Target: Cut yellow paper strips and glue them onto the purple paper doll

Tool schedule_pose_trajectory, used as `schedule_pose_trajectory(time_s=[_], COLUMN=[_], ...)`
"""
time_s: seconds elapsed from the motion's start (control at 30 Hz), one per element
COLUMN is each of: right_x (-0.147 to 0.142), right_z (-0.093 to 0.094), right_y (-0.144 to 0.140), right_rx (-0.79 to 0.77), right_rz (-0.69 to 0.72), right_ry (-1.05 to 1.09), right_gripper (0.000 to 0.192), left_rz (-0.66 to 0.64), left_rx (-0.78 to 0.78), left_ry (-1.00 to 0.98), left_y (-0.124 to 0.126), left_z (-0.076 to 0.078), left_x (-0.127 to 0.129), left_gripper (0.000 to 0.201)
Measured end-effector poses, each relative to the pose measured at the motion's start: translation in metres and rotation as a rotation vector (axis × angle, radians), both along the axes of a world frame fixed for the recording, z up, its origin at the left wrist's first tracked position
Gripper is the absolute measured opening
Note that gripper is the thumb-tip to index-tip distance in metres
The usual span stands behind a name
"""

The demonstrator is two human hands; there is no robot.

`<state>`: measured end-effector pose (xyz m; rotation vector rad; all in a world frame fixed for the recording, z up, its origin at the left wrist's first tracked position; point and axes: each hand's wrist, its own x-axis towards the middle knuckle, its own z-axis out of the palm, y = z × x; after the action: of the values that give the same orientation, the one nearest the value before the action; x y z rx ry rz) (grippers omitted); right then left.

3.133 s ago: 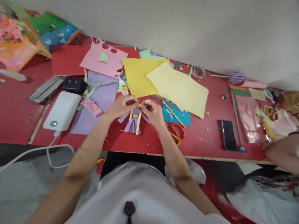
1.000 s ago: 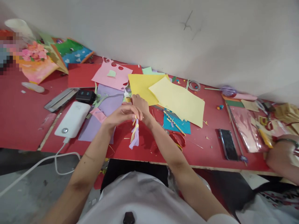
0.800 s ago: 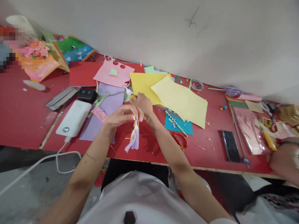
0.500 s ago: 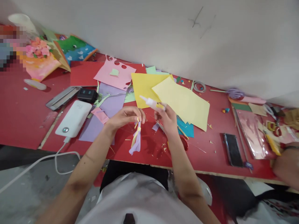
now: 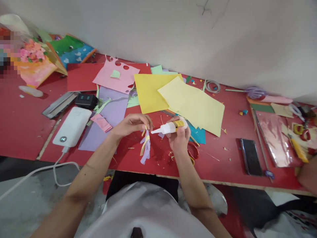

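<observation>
Between thumb and fingers, my left hand (image 5: 135, 125) pinches the top of a purple and yellow paper tassel (image 5: 146, 145) that hangs down over the table. My right hand (image 5: 179, 137) is closed around a white glue bottle (image 5: 172, 127) with a yellow label. The bottle lies nearly level, its narrow nozzle pointing left, close beside the upper part of the tassel. Whether the tip touches the paper I cannot tell. Red-handled scissors (image 5: 193, 152) lie partly hidden by my right wrist.
Yellow paper (image 5: 148, 92), pale yellow paper (image 5: 195, 102) and pink punched paper (image 5: 119, 77) lie at the back. On the left is a white power bank (image 5: 73, 127) with a cable. A phone (image 5: 250, 157) rests at the right, near another person's arm (image 5: 307, 175).
My right hand has turned the glue bottle level and brought its nozzle down beside the tassel. My left hand still pinches the tassel in about the same place. The view has shifted slightly.
</observation>
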<state>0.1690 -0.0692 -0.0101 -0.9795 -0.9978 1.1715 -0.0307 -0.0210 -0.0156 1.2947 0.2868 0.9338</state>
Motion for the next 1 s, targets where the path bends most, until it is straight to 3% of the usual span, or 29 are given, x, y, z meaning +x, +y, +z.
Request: schedule_pose_trajectory(time_s=[0.4,0.7,1.0], right_x=[0.002,0.005,0.009], right_z=[-0.016,-0.02,-0.017], right_y=[-0.009,-0.01,-0.012], right_rx=[0.206,0.175,0.182], right_rz=[-0.259,-0.259,-0.241], right_ry=[-0.361,-0.304,-0.439], right_gripper=[0.047,0.047,0.048], left_rz=[0.014,0.01,0.014], left_rx=[0.022,0.05,0.033], left_ry=[0.166,0.167,0.176], left_y=[-0.002,-0.001,-0.002], left_z=[0.01,0.01,0.012], left_x=[0.001,0.001,0.0], left_gripper=[0.016,0.014,0.015])
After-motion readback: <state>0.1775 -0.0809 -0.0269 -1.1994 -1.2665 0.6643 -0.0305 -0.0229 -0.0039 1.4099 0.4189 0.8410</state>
